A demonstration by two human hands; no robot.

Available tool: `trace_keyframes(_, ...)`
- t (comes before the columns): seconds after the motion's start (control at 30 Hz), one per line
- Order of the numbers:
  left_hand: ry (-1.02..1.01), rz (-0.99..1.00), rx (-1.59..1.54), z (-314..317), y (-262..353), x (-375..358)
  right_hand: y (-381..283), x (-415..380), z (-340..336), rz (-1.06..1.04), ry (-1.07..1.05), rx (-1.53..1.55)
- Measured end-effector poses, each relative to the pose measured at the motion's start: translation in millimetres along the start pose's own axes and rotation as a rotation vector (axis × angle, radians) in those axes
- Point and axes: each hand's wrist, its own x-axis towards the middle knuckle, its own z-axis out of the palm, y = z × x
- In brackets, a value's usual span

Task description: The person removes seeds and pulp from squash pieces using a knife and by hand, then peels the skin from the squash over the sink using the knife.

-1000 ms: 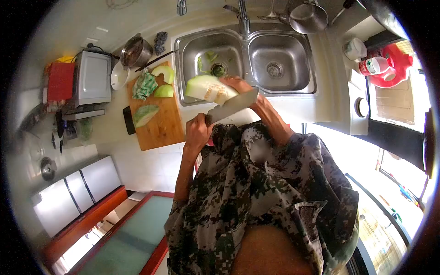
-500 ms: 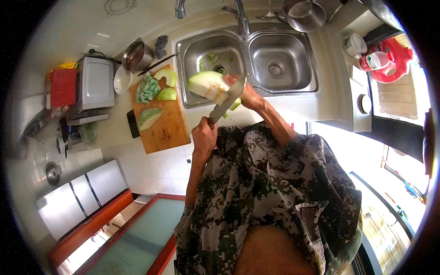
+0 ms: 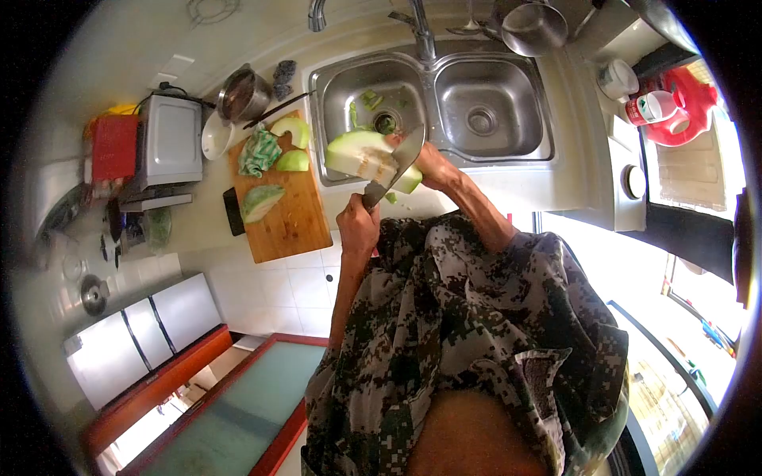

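My left hand (image 3: 359, 225) is closed around the handle of a broad-bladed kitchen knife (image 3: 408, 157), its blade slanting up to the right. The blade lies across a large piece of pale green melon (image 3: 354, 149) with white flesh and a brownish seedy core. From the far right side, my right hand (image 3: 433, 166) grips this melon over the front edge of the left sink basin (image 3: 325, 95). The knife hides part of the right hand's fingers. Green peel scraps (image 3: 371, 100) lie in the basin by the drain.
Left of the sink, a wooden cutting board (image 3: 290, 230) bears melon pieces (image 3: 262, 203) and a crumpled green-and-white cloth (image 3: 259, 152). Chopsticks (image 3: 278, 109), a white bowl (image 3: 216, 136) and a metal pot (image 3: 244, 94) stand behind it. The faucet (image 3: 424, 40) rises behind the basins.
The knife blade has turned and tipped a little against the melon, and the melon's cut core shows more. My left hand has shifted only slightly. The whole view has moved a touch.
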Motion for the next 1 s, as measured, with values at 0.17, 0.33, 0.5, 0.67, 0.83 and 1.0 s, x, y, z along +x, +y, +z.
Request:
trace_keyframes(0.17, -0.108, -0.188, -0.039, 2.4, 6.4, 0.3, -11.2, -12.2, -1.4, -0.107, 0.026, -0.243)
trace_keyframes(0.33, -0.136, -0.162, 0.012, -1.2, -1.4, 0.2, 1.7, 2.0, -17.0, -0.346, -0.113, -0.460)
trace_keyframes(0.5, -0.212, -0.084, -0.095, -37.3, 16.9, -14.4, 13.5, 7.4, -25.5, -0.089, 0.082, -0.048)
trace_keyframes(0.67, -0.100, -0.308, -0.431, -67.9, 16.0, 6.1, 7.9, 4.3, -26.7, 0.096, -0.060, 0.092)
trace_keyframes(0.83, -0.122, -0.255, -0.359, -77.3, 9.7, 16.6, -1.9, -4.4, -13.5, 0.172, -0.116, 0.224)
trace_keyframes(1.0, -0.170, -0.208, -0.293, -77.3, 2.0, 19.9, -0.4, -6.1, -12.8, 0.179, -0.130, 0.217)
